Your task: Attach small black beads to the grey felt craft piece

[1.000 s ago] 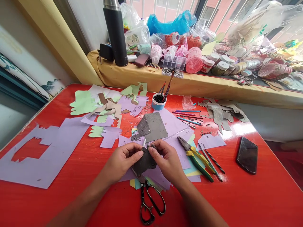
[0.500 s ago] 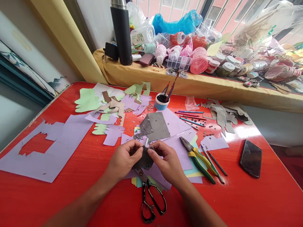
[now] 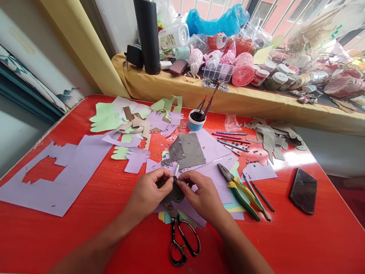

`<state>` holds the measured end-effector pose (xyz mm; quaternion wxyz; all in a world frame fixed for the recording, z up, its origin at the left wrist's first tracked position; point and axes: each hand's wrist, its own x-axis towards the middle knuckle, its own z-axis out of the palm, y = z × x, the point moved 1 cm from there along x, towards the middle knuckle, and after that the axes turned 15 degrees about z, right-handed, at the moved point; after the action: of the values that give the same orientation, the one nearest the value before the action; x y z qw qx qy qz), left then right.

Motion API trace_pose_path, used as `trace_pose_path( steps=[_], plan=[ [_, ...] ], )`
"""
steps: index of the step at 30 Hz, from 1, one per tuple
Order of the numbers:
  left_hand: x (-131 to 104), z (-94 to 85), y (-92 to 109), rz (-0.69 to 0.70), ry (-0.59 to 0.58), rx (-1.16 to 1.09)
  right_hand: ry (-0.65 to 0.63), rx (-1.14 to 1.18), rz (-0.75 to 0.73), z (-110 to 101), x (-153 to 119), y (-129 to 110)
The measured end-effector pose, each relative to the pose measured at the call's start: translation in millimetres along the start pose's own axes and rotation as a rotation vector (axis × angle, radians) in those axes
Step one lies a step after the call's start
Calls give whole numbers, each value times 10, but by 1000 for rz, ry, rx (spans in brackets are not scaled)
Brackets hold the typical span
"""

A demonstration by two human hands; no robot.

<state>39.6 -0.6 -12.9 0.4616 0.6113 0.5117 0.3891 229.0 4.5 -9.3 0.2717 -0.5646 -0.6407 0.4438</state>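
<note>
Between my two hands is a small dark grey cut piece (image 3: 176,197), which looks like thin sheet material. My left hand (image 3: 149,190) pinches its upper left edge with thumb and forefinger. My right hand (image 3: 203,193) has its fingers closed in a pinch at the upper right edge, fingertips close to the left ones. Just beyond the fingertips is a thin white stick (image 3: 176,169); its lower end is hidden. Black-handled scissors (image 3: 174,239) lie below the piece, blades partly covered by it. A larger dark grey sheet (image 3: 192,152) lies ahead, with crumbs on its left part.
Pliers (image 3: 241,192) and thin rods lie right of my right hand, with a phone (image 3: 303,191) farther right. Purple paper (image 3: 82,171) and cut scraps cover the left. A small tub (image 3: 195,123) of black beads holds brushes. Jars and a black flask (image 3: 148,38) line the sill.
The view has shifted slightly. My right fingertips have moved a little, and the top edge of the dark grey piece appears more pinched together between my hands.
</note>
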Motion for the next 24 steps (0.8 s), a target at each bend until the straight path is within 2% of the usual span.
trace_pose_path(
  steps=[4,8,18,24],
  plan=[
    [9,10,-33,-55,-17,-56,21,56,17,-16,4,1],
    [21,12,-60,-89,-15,-92,-28,131,18,-12,4,-11],
    [63,7,-30,-112,-29,-101,-128,165,-109,-19,13,-36],
    [50,-2,-73,-117,-28,-133,-88,108,-66,-21,17,3]
  ],
)
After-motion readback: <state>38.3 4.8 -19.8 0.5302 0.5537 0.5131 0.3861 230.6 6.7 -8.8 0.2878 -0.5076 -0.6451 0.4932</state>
